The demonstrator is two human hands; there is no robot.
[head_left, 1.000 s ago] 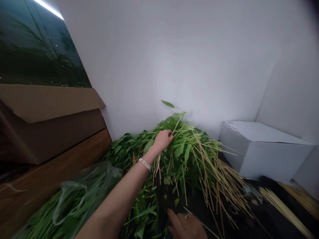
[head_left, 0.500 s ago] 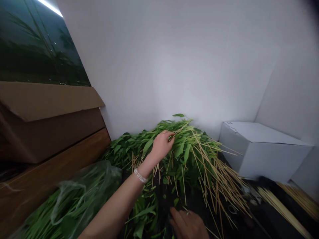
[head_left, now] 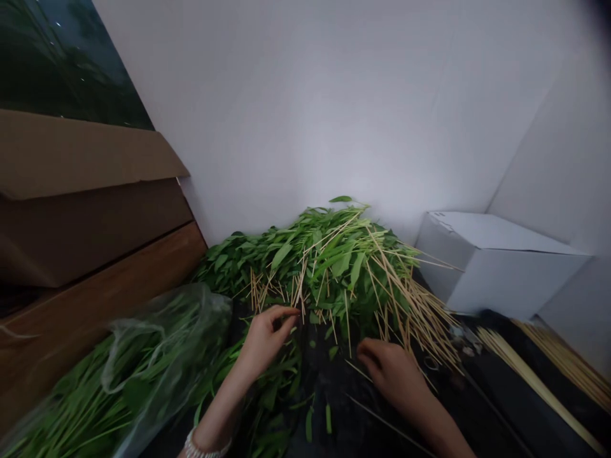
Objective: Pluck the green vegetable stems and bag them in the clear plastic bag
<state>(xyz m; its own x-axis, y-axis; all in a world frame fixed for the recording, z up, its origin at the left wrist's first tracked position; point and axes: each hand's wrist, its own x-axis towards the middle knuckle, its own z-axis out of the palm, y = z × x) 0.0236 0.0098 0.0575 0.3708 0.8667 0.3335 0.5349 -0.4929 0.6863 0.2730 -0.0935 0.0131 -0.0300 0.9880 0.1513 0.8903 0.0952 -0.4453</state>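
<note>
My left hand point(head_left: 268, 337), with a white beaded bracelet point(head_left: 206, 448) at its wrist, is just in front of a pile of leafy green stems point(head_left: 329, 245). Its thumb and forefinger are pinched nearly together, with nothing visible between them. My right hand point(head_left: 394, 375) hovers low over the black surface point(head_left: 329, 381), its fingers curled inward. Whatever those fingers may hold is hidden. A thin stick point(head_left: 359, 370) lies right beside its fingertips, and I cannot tell whether they touch. Many thin wooden skewers point(head_left: 420, 318) poke out of the pile, mostly at its right.
A clear plastic bag point(head_left: 191, 331) of greens sits at left, below an open cardboard box point(head_left: 95, 216). Loose leaves point(head_left: 277, 407) lie between the bag and my hands. At right are a white box point(head_left: 515, 273) and a bundle of pale sticks point(head_left: 534, 388). A white wall stands behind.
My left hand has drawn back from the top of the pile toward me. My right hand has moved up and right from the bottom edge. The view has tilted slightly down.
</note>
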